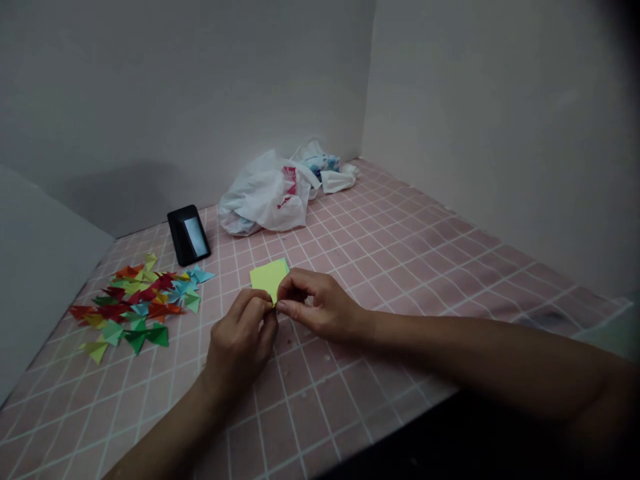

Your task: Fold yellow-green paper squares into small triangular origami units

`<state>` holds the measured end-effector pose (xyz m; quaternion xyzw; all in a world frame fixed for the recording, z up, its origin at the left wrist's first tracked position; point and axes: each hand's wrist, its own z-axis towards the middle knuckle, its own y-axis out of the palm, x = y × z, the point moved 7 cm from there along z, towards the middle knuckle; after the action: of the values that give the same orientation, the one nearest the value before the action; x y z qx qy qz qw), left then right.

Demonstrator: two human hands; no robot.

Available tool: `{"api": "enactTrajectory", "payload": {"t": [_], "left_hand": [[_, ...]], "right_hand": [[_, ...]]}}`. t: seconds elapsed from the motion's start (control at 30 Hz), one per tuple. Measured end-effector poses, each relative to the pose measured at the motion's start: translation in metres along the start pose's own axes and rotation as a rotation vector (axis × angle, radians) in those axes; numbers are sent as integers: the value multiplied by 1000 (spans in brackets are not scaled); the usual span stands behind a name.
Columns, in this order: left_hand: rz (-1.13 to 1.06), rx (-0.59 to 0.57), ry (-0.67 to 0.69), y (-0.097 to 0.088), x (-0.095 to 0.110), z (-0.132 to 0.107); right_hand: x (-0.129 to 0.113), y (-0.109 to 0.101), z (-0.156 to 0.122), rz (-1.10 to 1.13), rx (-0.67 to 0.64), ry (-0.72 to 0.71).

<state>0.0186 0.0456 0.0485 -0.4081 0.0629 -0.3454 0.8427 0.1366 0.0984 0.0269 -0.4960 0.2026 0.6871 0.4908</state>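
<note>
Plain walls (200,80) stand behind a counter (400,247) covered in a pink, white-lined grid. Yellow paper (267,275) lies mid-counter, meeting the left hand (243,333) and right hand (325,307). Fingers of both are drawn together, pinching its near end; whether a separate piece is held cannot be told. Folded paper shapes (150,293) cluster at left, near a black device (180,235) and white plastic bag (265,193).

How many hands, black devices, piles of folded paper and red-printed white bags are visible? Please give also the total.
Left hand and right hand: 2
Black device: 1
Pile of folded paper: 1 (overlapping pieces not counted)
Red-printed white bag: 1
Total: 5
</note>
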Motion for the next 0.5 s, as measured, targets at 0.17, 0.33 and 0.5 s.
{"api": "enactTrajectory", "payload": {"t": [0.17, 0.33, 0.5], "left_hand": [[-9, 18, -27, -1, -1, 1], [-10, 16, -32, -1, -2, 0], [-101, 49, -140, -3, -6, -2]], "right_hand": [[5, 0, 1, 26, -2, 44], [-1, 0, 1, -41, 5, -16], [3, -10, 0, -114, 149, 64]]}}
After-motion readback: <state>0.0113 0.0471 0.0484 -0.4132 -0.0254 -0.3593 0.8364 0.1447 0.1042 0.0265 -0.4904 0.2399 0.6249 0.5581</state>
